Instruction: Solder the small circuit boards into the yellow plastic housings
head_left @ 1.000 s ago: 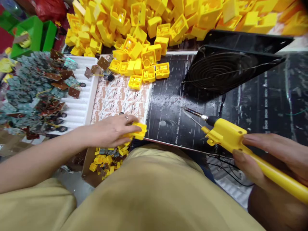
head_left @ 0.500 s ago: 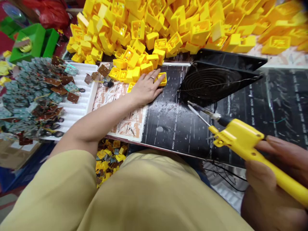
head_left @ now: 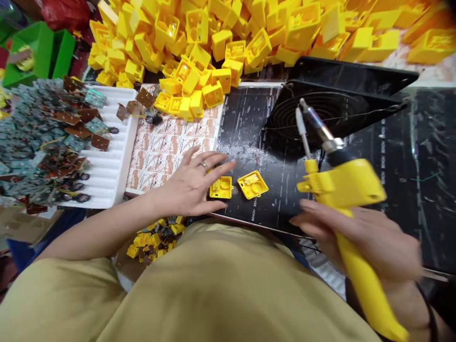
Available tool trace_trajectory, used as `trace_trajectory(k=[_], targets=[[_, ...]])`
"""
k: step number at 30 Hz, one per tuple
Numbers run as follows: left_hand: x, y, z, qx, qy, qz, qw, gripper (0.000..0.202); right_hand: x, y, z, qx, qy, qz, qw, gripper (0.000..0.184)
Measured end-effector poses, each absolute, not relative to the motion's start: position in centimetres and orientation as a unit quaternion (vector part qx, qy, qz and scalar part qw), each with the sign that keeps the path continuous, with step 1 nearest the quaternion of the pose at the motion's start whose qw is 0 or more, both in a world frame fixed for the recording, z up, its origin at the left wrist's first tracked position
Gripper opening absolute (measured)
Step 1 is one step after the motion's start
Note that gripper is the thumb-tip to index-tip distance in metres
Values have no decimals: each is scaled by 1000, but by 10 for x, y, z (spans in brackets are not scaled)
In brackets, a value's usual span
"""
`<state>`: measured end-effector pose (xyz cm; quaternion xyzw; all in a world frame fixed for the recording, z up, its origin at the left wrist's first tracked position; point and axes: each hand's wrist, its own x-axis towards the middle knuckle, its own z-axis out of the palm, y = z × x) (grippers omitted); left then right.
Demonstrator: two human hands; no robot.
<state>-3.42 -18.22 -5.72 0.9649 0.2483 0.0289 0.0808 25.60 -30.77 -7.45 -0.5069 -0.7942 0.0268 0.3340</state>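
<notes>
My left hand point(head_left: 194, 183) lies on the black mat point(head_left: 278, 156) with fingers spread, holding nothing. Just right of its fingertips sit two small yellow plastic housings, one point(head_left: 221, 187) touching the fingers and another point(head_left: 252, 184) beside it. My right hand point(head_left: 359, 237) is wrapped round the handle of a yellow soldering gun point(head_left: 347, 204), whose metal tip point(head_left: 308, 114) points up and away over the black fan grille point(head_left: 320, 111).
A big heap of yellow housings point(head_left: 221, 38) fills the back. A white tray point(head_left: 114, 156) with several circuit boards point(head_left: 53, 133) lies at left, green bins point(head_left: 39, 50) behind it. More yellow parts point(head_left: 156, 237) sit in a box below the table edge. Wires run near my right hand.
My left hand came back from the yellow heap to the near mat, where two housings now lie. The soldering gun swung from level to tip-up.
</notes>
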Motion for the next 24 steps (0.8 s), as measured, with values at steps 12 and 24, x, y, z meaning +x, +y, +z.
trace_trajectory(k=[12, 24], targets=[[-78, -167, -48, 953, 286, -70, 74, 48, 204, -251, -79, -448, -852, -90, 254, 32], [-84, -175, -30, 902, 367, -226, 34, 83, 210, -263, -86, -394, -861, 129, 295, 47]])
